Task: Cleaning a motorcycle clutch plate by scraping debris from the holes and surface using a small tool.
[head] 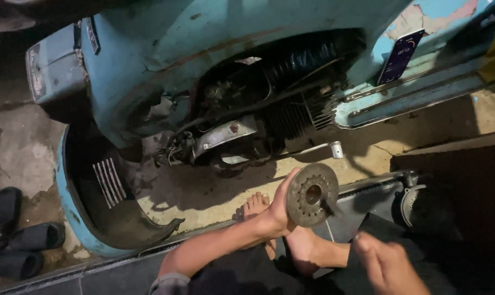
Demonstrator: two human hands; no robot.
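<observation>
My left hand (277, 210) holds a round, rusty metal disc (312, 194) with a centre hole and several small holes, edge pinched between thumb and fingers. My right hand (386, 262) is low at the right, blurred, fingers curled; a thin dark tool tip (329, 206) reaches the disc's centre, though I cannot tell whether this hand grips it. Behind the disc stands a pale blue scooter (165, 49) with its side cover off, showing the engine (258, 114) and its kick lever (324, 148).
A removed blue side panel (94, 213) lies on the concrete floor at the left. Dark shoes (18, 235) sit at the far left. A phone (400, 54) leans on the scooter's footboard. My bare feet (258, 205) rest near a dark tiled step (367, 196).
</observation>
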